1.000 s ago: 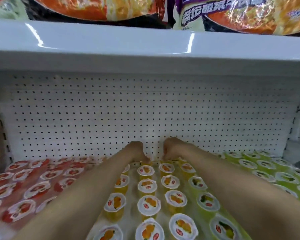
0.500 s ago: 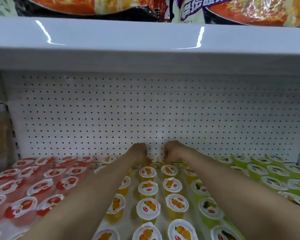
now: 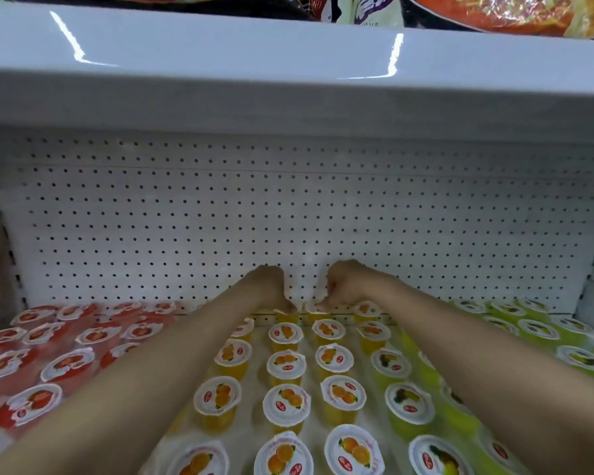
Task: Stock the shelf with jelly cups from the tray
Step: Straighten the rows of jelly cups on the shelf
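Observation:
Both my arms reach to the back of the white shelf (image 3: pixel 261 368). My left hand (image 3: pixel 270 286) curls its fingers down on an orange jelly cup (image 3: pixel 284 316) in the rearmost row. My right hand (image 3: pixel 343 286) pinches the lid edge of the neighbouring orange jelly cup (image 3: pixel 314 311). Both cups stand against the perforated back panel (image 3: pixel 288 217). In front of them run rows of orange jelly cups (image 3: pixel 285 366) with white lids. The tray is out of view.
Red jelly cups (image 3: pixel 66 365) fill the shelf's left side and green ones (image 3: pixel 405 402) the right. An upper shelf board (image 3: pixel 288 63) overhangs, carrying noodle packets (image 3: pixel 494 12).
The view has drifted and tilted down a little. Both hands stay at the back row, with fingers lowered slightly onto the rear cups.

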Demonstrator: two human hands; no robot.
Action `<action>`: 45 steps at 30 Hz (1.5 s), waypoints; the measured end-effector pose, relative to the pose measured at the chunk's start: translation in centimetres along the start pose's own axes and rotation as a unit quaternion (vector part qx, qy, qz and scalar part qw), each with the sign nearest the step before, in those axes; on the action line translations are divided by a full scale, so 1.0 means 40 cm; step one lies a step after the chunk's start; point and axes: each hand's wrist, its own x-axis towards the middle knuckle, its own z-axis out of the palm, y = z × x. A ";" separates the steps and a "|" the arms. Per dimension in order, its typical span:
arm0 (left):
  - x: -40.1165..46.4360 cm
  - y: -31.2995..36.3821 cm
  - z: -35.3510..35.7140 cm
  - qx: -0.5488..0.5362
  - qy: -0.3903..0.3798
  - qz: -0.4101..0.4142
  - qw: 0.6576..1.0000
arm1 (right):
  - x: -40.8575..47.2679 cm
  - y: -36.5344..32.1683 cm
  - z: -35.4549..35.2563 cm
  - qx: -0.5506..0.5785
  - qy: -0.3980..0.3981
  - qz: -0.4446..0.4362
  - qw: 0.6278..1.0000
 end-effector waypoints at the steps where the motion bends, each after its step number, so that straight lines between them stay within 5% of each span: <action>1: -0.009 0.006 -0.010 -0.001 -0.033 0.001 0.999 | -0.017 -0.006 -0.008 -0.007 -0.023 -0.003 1.000; 6: -0.043 0.028 0.020 0.000 -0.141 -0.004 0.990 | -0.068 -0.050 0.017 -0.046 -0.071 -0.033 0.996; 27: -0.121 0.040 0.004 0.012 -0.008 -0.017 1.000 | -0.113 -0.022 0.022 -0.038 0.000 -0.094 0.995; 35: -0.214 0.047 0.016 0.014 -0.106 -0.008 0.994 | -0.204 -0.062 0.036 -0.045 -0.074 -0.089 0.992; 45: -0.229 0.056 0.051 0.046 -0.068 0.023 0.996 | -0.249 -0.089 0.063 -0.056 -0.029 -0.029 0.998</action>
